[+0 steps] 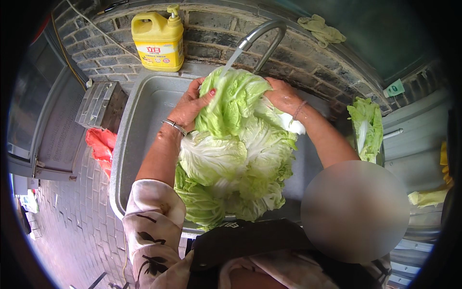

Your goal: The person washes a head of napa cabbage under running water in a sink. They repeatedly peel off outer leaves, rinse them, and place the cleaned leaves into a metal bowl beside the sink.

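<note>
Both my hands hold a pale green napa cabbage leaf (pixel 230 103) under the running water of the curved metal faucet (pixel 262 36). My left hand (pixel 189 108) grips its left edge, thumb on top and fingers behind. At the right edge, my right hand (pixel 285 98) is closed on the leaf, its fingertips partly hidden. Below the hands, a heap of loose napa cabbage leaves (pixel 226 159) fills the middle of the grey sink (pixel 126 139).
A yellow pump jug (pixel 159 43) stands behind the sink's left corner. More cabbage leaves (pixel 366 127) lie at the right. A cloth (pixel 321 30) and a green tube (pixel 394 88) rest on the ledge. A red plastic bag (pixel 102 147) is left of the sink.
</note>
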Demonstrator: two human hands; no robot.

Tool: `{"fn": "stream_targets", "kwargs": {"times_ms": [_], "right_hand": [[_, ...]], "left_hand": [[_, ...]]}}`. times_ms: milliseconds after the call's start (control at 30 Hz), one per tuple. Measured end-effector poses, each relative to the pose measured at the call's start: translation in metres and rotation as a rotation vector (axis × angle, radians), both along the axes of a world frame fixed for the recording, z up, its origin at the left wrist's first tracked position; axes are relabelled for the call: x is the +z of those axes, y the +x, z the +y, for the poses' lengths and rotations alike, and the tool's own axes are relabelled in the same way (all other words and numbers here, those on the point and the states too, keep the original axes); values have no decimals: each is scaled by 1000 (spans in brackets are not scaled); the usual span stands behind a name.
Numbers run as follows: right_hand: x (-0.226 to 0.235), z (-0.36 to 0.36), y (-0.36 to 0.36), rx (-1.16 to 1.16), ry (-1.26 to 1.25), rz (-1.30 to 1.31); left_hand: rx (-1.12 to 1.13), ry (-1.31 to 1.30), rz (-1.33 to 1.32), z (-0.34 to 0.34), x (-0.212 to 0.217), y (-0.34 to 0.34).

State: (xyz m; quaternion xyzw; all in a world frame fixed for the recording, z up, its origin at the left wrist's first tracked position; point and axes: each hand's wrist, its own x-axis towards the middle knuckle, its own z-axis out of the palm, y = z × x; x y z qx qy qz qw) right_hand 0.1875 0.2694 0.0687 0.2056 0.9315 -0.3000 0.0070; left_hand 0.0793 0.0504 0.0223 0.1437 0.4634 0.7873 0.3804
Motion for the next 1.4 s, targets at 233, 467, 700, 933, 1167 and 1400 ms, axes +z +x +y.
{"fn": "stream_targets", "kwargs": {"times_ms": [233,467,700,933,1167,1400], "right_hand": [[8,-8,13,175,-493,-65],[7,-20,3,86,-963,-285],[-25,-24,-14,50,-1206,-240],[-19,-77,-49,149,-1241,-64],[-48,-84,-81,130,-784,238],[-28,-68,-69,56,-1206,55]], "left_hand": [[119,34,-152,-2,-61,-38],[-43,279,-328,-34,-41,-35],[-38,145,36,-71,-15,-21],[188,142,-149,-88,-50,-47],[211,133,-162,-82,-44,-32],[311,173,-160,-77,-39,-29]]}}
